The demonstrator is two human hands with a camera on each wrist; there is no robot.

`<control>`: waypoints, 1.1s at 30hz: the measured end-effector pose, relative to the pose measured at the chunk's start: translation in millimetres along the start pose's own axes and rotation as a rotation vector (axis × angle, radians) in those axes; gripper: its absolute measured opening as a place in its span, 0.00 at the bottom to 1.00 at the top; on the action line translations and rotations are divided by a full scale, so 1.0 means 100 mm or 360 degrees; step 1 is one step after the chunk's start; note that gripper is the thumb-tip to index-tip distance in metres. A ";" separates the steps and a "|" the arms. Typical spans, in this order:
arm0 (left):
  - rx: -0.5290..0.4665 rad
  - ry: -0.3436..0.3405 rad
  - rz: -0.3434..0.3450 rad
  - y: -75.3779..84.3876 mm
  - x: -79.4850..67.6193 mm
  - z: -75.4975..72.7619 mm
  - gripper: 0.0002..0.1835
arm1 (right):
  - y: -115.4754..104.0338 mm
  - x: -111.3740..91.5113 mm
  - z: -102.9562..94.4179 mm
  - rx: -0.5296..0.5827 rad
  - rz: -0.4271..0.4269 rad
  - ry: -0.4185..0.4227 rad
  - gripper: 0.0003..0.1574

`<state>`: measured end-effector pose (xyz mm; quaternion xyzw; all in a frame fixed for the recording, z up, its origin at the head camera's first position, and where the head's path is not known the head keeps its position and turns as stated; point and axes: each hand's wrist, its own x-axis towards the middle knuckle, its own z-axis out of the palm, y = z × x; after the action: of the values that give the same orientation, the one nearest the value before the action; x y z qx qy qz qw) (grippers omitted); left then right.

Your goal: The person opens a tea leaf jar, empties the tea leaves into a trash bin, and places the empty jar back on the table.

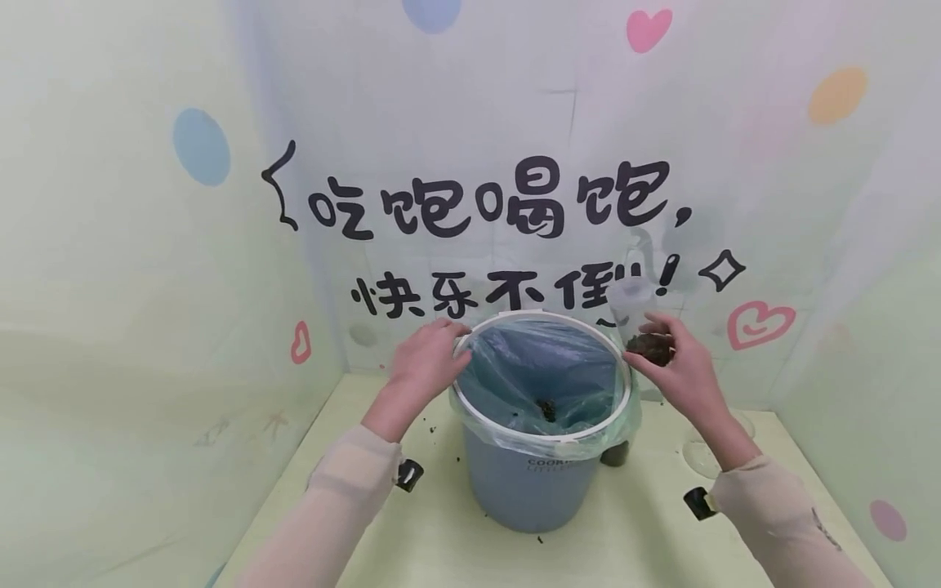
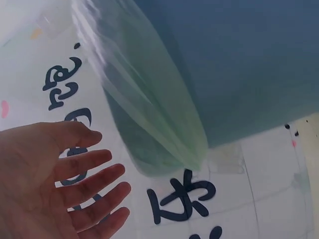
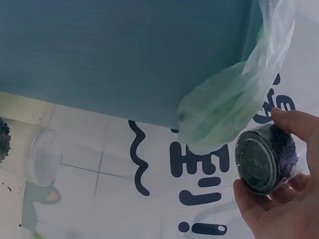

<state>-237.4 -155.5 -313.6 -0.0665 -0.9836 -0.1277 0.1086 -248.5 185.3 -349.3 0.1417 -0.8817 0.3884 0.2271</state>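
My right hand point(image 1: 689, 363) grips a clear plastic jar point(image 3: 259, 162) holding dark, crumbly material, just beyond the right rim of a blue trash bin point(image 1: 525, 494). In the right wrist view, thumb and fingers curl round the jar, its base facing the camera. My left hand point(image 1: 425, 359) is at the bin's left rim with fingers extended; the left wrist view shows the palm and spread fingers point(image 2: 97, 177), holding nothing. A translucent green bag point(image 1: 507, 371) lines the bin, folded over its edge under a white ring point(image 1: 478, 400). A dark clump point(image 1: 547, 410) lies inside the bag.
A second clear container point(image 3: 44, 157) with dark material point(image 3: 4, 139) stands behind the bin's right side. A round transparent piece point(image 1: 702, 457) lies at the right of the pale table point(image 1: 412, 539). Dark crumbs dot the tabletop. A printed curtain point(image 1: 470, 106) closes off the back.
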 end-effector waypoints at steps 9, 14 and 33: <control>-0.0351 -0.0093 0.0204 0.34 0.07 -0.07 0.20 | -0.13 0.03 0.02 -0.0066 -0.0122 -0.0072 0.39; -0.0623 -0.0138 0.0318 0.49 0.07 -0.08 0.25 | -0.17 0.03 0.05 -0.0114 -0.0214 -0.0091 0.36; -0.0856 -0.0169 0.0728 0.76 0.02 -0.01 0.35 | -0.24 -0.02 0.10 -0.0288 -0.0418 -0.0251 0.45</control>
<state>-227.4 -82.7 -294.7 -0.3177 -0.8787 -0.3509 0.0618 -239.6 162.5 -341.4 0.2648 -0.9020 0.2621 0.2179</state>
